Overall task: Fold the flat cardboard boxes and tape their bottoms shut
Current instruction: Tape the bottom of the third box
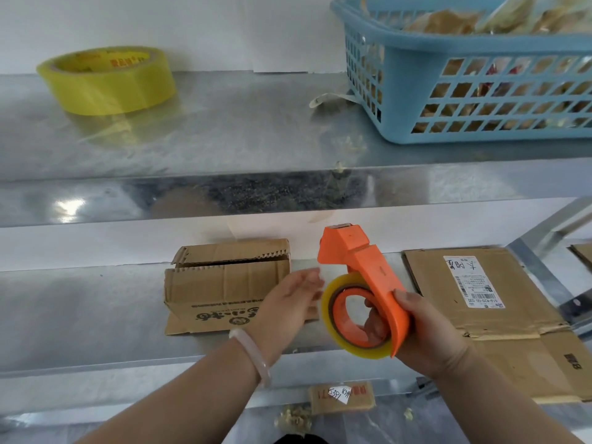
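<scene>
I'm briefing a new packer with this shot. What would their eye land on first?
The orange tape dispenser, held by the right hand low in the centre, stands out first. Next come the blue basket at the right of the upper shelf and the yellow tape roll at its left. The left hand is open over the small box on the lower shelf.

Partly folded brown box (224, 283) on shelf (80, 315), flattened box (429, 283) beside, orange tape dispenser (368, 267)

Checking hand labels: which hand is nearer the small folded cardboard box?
Left. The left hand overlaps the right end of the box; the right hand holds the tape dispenser off to its right.
</scene>
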A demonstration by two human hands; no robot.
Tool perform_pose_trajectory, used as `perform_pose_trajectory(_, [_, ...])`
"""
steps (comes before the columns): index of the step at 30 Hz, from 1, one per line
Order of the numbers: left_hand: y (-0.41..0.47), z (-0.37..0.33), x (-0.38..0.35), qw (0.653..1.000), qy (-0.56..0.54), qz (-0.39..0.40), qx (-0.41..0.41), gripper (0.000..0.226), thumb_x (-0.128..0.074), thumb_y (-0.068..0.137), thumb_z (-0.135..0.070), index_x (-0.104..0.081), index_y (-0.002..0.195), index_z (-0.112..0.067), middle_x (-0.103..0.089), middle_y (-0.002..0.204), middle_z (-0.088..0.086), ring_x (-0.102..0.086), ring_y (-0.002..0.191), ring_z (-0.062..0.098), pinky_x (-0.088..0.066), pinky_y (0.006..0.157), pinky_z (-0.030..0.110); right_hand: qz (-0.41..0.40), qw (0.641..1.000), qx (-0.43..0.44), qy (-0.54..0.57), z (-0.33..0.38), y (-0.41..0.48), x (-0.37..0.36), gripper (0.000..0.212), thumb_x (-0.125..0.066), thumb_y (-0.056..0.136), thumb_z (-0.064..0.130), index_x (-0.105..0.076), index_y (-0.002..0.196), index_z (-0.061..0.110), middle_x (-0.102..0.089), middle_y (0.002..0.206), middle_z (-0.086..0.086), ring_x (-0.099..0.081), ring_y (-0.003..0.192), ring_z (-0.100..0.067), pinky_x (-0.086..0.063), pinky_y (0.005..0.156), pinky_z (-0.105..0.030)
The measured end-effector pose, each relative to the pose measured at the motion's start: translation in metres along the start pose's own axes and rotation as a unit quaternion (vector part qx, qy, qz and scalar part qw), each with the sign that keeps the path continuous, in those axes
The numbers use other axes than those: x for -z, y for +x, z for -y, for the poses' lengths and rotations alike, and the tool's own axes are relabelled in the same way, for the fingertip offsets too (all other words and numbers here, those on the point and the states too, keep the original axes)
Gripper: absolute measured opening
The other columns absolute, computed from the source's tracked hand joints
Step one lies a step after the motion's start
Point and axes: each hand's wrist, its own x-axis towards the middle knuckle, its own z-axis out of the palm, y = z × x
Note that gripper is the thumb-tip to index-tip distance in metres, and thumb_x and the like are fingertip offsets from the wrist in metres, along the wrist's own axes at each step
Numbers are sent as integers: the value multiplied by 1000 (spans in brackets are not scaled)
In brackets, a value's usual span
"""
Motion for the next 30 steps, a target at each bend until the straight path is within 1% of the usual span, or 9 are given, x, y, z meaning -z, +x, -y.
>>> perform_pose_trajectory(2, [0,-7,-1,996,3,44,80,46,-53,96,-49,-68,112,-9,-74,105,10,-69,102,29,-53,96,49,23,1000,-10,-11,0,-4,3,70,-96,38,45,-72,81,-5,-57,56,-21,-57,49,-27,-51,52,-33])
perform_pose_trajectory(6, [-7,-14,-2,992,-41,62,100,48,-61,94,-39,-67,112,4,-73,104,18,-69,100,34,-56,90,50,51,998,-22,-36,-1,-7,4,65,-95,43,45,-74,81,-3,-58,56,-22,-59,50,-28,-51,53,-33])
perform_pose_trajectory(9, [-6,-11,2,987,-86,61,124,33,-65,93,-24,-69,111,3,-71,106,21,-69,101,35,-56,89,52,59,997,-29,-46,-1,-9,5,69,-95,44,45,-70,81,-7,-58,57,-23,-59,50,-30,-51,52,-33])
perform_pose_trajectory(13, [-5,-11,7,984,-80,74,144,28,-67,91,-12,-67,114,4,-71,109,22,-69,102,34,-55,90,52,68,994,-43,-69,-1,-12,7,74,-95,44,46,-65,82,-11,-59,57,-25,-59,49,-30,-50,51,-33])
perform_pose_trajectory(16, [-6,-12,12,980,-72,106,155,27,-65,91,-9,-66,115,4,-67,116,26,-65,104,35,-56,90,47,95,989,-51,-101,-1,-12,7,63,-91,50,50,-72,80,-2,-62,58,-23,-61,51,-27,-51,54,-32])
perform_pose_trajectory(20, [-8,-11,17,972,-80,153,161,25,-64,92,-6,-66,116,-1,-68,115,21,-68,101,32,-56,91,44,127,983,-66,-113,2,-10,7,56,-87,57,52,-75,84,4,-65,61,-18,-63,55,-24,-52,58,-31])
perform_pose_trajectory(24, [-6,-11,18,984,-21,123,125,24,-61,95,-6,-64,119,-2,-66,119,24,-62,113,41,-49,99,55,149,979,-70,-123,7,-6,2,55,-88,55,53,-77,85,9,-68,65,-14,-65,59,-22,-54,61,-30])
perform_pose_trajectory(28, [-9,-23,18,990,18,117,74,15,-62,94,-8,-68,108,-6,-70,109,20,-68,100,33,-52,95,52,170,974,-58,-138,17,-4,-5,51,-88,56,55,-79,90,19,-73,77,-2,-70,72,-14,-57,74,-27])
perform_pose_trajectory(30, [-8,-25,20,992,20,114,58,13,-60,95,-6,-69,104,-8,-69,110,22,-67,99,33,-53,95,51,176,972,-54,-143,22,-5,-10,51,-89,55,53,-79,94,21,-74,82,0,-71,76,-12,-56,72,-25])
